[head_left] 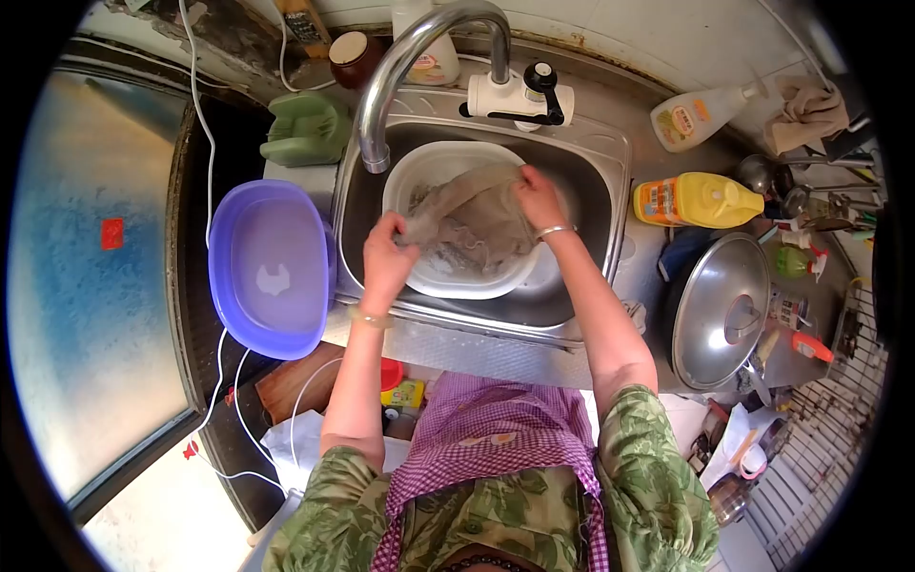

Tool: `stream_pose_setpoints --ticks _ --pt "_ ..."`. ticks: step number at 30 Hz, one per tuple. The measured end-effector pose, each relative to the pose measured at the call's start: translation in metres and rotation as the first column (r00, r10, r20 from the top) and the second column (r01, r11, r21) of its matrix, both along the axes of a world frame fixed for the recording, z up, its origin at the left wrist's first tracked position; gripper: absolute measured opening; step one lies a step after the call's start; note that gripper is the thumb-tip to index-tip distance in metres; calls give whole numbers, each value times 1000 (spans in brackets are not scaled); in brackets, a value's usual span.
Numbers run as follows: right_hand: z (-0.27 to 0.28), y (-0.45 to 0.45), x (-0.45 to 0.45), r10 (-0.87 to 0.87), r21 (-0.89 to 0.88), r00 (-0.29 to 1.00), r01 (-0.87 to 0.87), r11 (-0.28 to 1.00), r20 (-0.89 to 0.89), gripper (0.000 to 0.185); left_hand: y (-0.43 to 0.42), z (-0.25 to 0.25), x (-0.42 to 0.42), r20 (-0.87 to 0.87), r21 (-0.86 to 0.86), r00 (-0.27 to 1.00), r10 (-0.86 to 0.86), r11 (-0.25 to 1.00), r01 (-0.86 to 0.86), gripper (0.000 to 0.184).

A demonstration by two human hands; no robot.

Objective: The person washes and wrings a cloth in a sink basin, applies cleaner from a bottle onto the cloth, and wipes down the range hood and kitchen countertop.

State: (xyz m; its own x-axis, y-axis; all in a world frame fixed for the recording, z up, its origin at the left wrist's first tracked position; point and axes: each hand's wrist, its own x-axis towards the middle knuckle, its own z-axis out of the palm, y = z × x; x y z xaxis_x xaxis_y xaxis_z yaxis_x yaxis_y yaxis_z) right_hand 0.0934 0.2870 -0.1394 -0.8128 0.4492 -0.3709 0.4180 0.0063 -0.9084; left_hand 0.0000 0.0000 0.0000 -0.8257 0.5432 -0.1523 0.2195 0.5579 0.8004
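A wet grey-brown cloth (pixel 481 229) is spread between my two hands, partly in the water of a white basin (pixel 456 289). The basin sits inside the steel sink (pixel 593 205). At the basin's left rim, my left hand (pixel 387 255) is closed on the cloth's left end, which is blurred. My right hand (pixel 537 198) pinches the upper right edge of the cloth, over the basin's right side. Above the basin arches the chrome faucet (pixel 429 24), its spout at the upper left of the sink.
Left of the sink stands a purple tub (pixel 276 315) holding cloudy water. A green plastic holder (pixel 307 129) is behind it. On the right are a yellow bottle (pixel 701 200), a white spray bottle (pixel 701 116) and a large metal lid (pixel 721 310). White cables (pixel 212 143) hang at left.
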Motion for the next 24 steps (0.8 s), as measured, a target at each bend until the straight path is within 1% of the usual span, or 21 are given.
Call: stream_pose_setpoints --ticks 1,2,3,5,6,7,8,9,10,11,12,14,15,16,17,18,19,20,21,22,24 --pt "24 -9 -5 138 330 982 -175 928 131 73 2 -7 6 -133 -325 988 -74 945 27 22" --pt "44 -20 -8 218 592 930 -357 723 296 75 7 -8 14 -150 -504 967 -204 858 103 19" --pt "64 -38 6 250 588 893 -438 680 375 69 9 -12 35 -80 -591 951 -300 783 197 19" --pt "86 -67 -8 299 625 850 -522 580 433 59 13 -32 34 -20 -744 880 -475 595 304 22" --pt "65 -83 -5 254 640 852 -515 571 458 58 15 -46 37 7 -732 889 -459 603 317 26" --pt "29 -95 -1 203 660 852 -507 555 483 58 21 -64 39 30 -714 896 -443 618 329 31" --pt "19 -100 -4 198 620 834 -521 586 515 60 19 -73 37 57 -705 902 -428 623 340 35" --pt "15 -105 -8 192 580 815 -534 615 546 62 22 -76 30 68 -703 935 -348 648 292 40" --pt "11 -97 -11 229 482 772 -568 667 593 67 29 -81 26 83 -695 961 -264 675 246 44" --pt "7 -91 -14 258 393 788 -526 754 560 70 32 -85 25 103 -689 979 -178 696 200 49" --pt "4 -85 -16 275 294 804 -476 828 528 73 31 -95 23 -34 -610 994 -106 790 64 53" --pt "-6 -72 -13 201 66 929 -232 970 310 78 26 -114 22 -269 -376 959 85 908 -186 61" --pt "-4 -71 -10 227 93 959 -245 965 167 76 29 -115 22 34 -237 970 243 944 -228 65" --pt "5 -73 -8 252 124 967 -253 959 22 75 35 -116 22 352 -110 876 329 944 -310 70" --pt "14 -77 -6 262 101 964 -256 962 -52 74 41 -116 20 639 -14 695 329 909 -418 74" --pt "29 -80 -5 270 76 955 -262 962 -126 73 45 -114 17 799 78 548 247 861 -502 76" --pt "57 -88 -4 264 -5 956 -267 964 -127 71 48 -112 15 916 114 373 150 792 -599 78" --pt "82 -98 -3 257 -88 958 -269 959 -128 70 46 -105 13 954 173 296 43 728 -663 76" --pt "99 -111 -3 252 -158 952 -280 947 -175 65 45 -99 13 973 213 222 -71 653 -727 75" --pt "110 -124 -2 245 -227 944 -294 928 -221 60 46 -95 15 958 271 264 -111 652 -708 72" --pt "116 -154 6 283 25 918 -288 957 -277 49 46 -88 17 920 379 344 -186 644 -664 66"
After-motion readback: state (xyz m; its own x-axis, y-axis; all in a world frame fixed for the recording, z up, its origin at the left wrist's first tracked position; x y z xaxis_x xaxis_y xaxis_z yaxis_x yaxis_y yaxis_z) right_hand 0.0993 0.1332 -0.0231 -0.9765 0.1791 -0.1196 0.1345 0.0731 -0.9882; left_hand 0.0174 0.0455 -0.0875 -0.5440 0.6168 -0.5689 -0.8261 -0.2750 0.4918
